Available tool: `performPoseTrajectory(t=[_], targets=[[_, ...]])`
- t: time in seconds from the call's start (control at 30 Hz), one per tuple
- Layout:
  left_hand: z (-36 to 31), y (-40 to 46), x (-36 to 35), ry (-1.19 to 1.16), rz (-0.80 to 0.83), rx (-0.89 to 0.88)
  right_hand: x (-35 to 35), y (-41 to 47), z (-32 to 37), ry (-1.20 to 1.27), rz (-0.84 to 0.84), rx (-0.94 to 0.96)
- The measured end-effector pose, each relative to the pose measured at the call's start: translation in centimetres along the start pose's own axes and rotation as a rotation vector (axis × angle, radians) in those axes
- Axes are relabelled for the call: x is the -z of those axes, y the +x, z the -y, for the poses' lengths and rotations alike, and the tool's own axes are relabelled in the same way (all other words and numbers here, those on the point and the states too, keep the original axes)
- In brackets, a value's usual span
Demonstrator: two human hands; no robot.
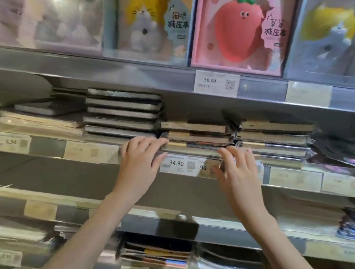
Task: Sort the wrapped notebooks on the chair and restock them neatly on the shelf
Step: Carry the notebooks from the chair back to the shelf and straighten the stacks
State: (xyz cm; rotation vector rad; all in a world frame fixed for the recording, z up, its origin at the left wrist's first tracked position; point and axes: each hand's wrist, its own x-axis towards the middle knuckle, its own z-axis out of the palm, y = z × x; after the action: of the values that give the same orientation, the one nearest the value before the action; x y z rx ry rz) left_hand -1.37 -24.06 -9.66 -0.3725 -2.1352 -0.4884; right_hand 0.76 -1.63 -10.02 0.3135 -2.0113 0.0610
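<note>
From the head camera the whole scene tilts, and much of it is smeared by motion. Take the 34.90 price tag (176,163) on the middle shelf's (93,149) front rail as the landmark. Directly above it lies a low stack of wrapped notebooks (195,135), spines outward, their film catching glare so that no cover can be read. The left hand (139,158) sits just left of the tag, its fingers stretched flat against the left end of that stack, touching it; the grip is open, curled round nothing. The right hand (236,166) is just right of the tag and covers the start of a second tag, of which only ".90" shows. Its fingers are spread and lightly bent at the stack's lower right corner; whether thumb and fingertips pinch the wrapper there I cannot tell, as the spot is blurred and shiny.

Right of the tag, touching the first stack, lies another stack of wrapped notebooks (276,138), its far end lost in crumpled film. Up and left of the tag rises a taller stack of dark notebooks (122,110), with paler flat items beyond it too blurred to name. Well above the tag, on the top shelf, stand a pink strawberry box (237,21) over a 58.00 price tag (214,82), and a cat box (149,18) to its left; a further box at the right is cut off by the frame edge. Below the tag, the lower shelves hold indistinct stacks. No chair shows.
</note>
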Motion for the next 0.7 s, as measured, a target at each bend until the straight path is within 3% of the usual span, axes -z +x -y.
performPoseTrajectory(t=[0.23,0.47,0.7], targets=[[0.7,0.7,1.4,-0.05,0.008,-0.116,0.3,2.1,2.3,-0.148,0.193,-0.166],[-0.2,1.3,2.7,-0.123,0.098,-0.049,1.6,2.9,4.2,-0.202,0.341,-0.327],[-0.1,2.2,2.4,-0.171,0.189,0.013,1.4,2.6,4.4,-0.213,0.28,-0.345]])
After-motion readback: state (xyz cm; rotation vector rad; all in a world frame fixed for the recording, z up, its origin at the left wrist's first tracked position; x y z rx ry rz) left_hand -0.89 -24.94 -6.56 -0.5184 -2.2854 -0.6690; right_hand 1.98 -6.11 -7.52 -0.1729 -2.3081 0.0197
